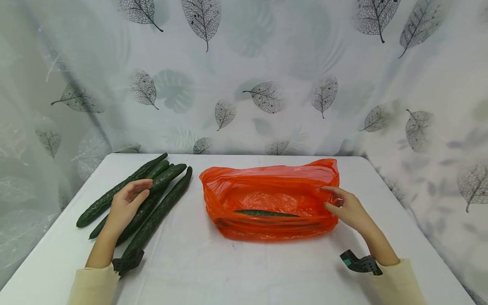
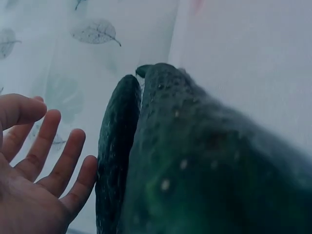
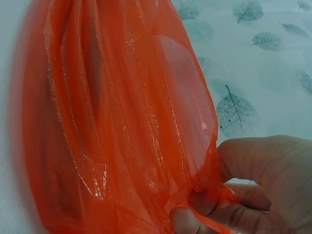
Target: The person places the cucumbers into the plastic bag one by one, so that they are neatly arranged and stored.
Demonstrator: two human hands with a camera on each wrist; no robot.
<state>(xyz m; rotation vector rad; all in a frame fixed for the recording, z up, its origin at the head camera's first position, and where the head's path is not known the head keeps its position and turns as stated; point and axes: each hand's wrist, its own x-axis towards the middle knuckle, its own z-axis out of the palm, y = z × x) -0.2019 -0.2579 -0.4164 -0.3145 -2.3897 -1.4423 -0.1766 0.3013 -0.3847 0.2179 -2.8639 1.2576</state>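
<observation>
Several long dark-green cucumbers (image 1: 162, 216) lie in a slanted group on the left of the table. My left hand (image 1: 126, 205) is over this group with its fingers loosely bent; in the left wrist view the fingers (image 2: 68, 156) are spread beside the cucumbers, holding none. An orange-red plastic bag (image 1: 267, 176) lies at the centre right, its mouth gaping towards me. Inside it, part of a cucumber (image 1: 267, 213) shows. My right hand (image 1: 348, 207) pinches the bag's right edge between thumb and fingers; thin film bunches there in the right wrist view.
The white table (image 1: 236, 275) reaches back to a pale curtain (image 1: 244, 63) printed with leaves, which also hangs along both sides. A black wrist camera (image 1: 127, 261) is worn on the left wrist and another camera (image 1: 360, 263) on the right.
</observation>
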